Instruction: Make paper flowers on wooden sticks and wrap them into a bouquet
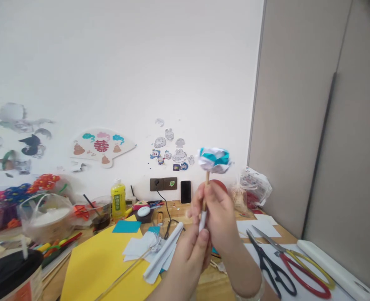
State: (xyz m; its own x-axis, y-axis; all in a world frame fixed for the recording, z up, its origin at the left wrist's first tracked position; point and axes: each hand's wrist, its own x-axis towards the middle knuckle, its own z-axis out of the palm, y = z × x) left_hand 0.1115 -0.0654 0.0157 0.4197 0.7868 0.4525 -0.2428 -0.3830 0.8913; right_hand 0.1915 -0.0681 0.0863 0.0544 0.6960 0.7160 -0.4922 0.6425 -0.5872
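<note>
Both hands are engaged on one item, a white-and-teal paper flower (pixel 214 160) standing upright above the bench (pixel 185 213) on a wooden stick (pixel 207 179): the left hand (pixel 191 251) has its fingers closed around the white-wrapped lower end, while the right hand (pixel 220 213) pinches the stick higher up. To the left of the hands, a rolled white paper (pixel 164 253) lies over a yellow sheet (pixel 87 259); to the right lie black-handled scissors (pixel 262 256) and red-and-yellow-handled scissors (pixel 280 249), blades open.
</note>
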